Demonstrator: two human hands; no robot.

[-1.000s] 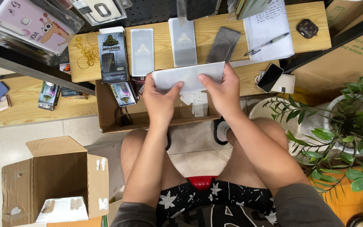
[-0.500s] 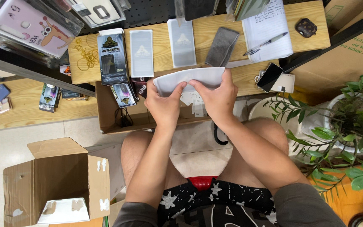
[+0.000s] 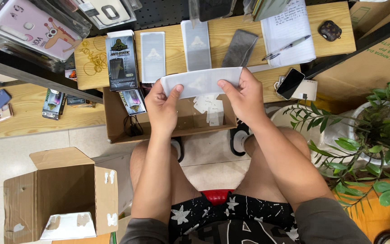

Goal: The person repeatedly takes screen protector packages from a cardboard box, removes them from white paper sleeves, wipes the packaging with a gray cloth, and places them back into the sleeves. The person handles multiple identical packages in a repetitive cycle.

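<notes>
both hands pinch a long white sleeve (image 3: 201, 82) flat: the left hand (image 3: 162, 108) closes on one end, the right hand (image 3: 244, 97) on the other. it hangs over the open cardboard box (image 3: 113, 117) below the wooden shelf (image 3: 224, 38), so loose bits likely drop inside.

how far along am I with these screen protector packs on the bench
Done, it seems: three flat packs lie in a row on the wooden bench, and white scraps sit in the open box below. In hand: a white sleeve held between left hand and right hand. Left: two boxed packs look unopened.
</notes>
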